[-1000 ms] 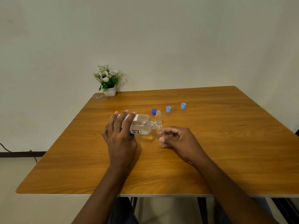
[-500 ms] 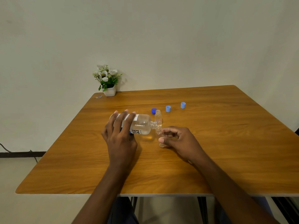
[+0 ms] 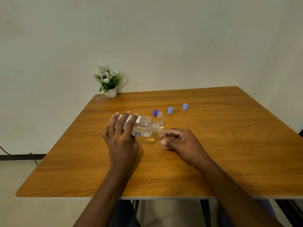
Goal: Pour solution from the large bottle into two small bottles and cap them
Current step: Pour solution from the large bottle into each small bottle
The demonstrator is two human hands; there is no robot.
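Observation:
My left hand (image 3: 122, 136) grips the large clear bottle (image 3: 142, 126), tipped on its side with its open neck pointing right. The neck sits just over the mouth of a small clear bottle (image 3: 161, 139), which my right hand (image 3: 182, 143) pinches between thumb and fingers, upright on the table. A second small bottle (image 3: 160, 119) with a red label stands uncapped just behind the neck. A dark blue cap (image 3: 155, 112) lies behind it. Two light blue caps (image 3: 170, 110) (image 3: 185, 106) sit further right.
A wooden table (image 3: 229, 153) carries everything. A white pot of flowers (image 3: 109, 82) stands at its far left corner against the wall, with a small scrap (image 3: 99, 98) beside it. A cable (image 3: 16, 154) runs along the floor at left.
Both hands and the bottles hold nearly the same pose; only the camera view has shifted slightly.

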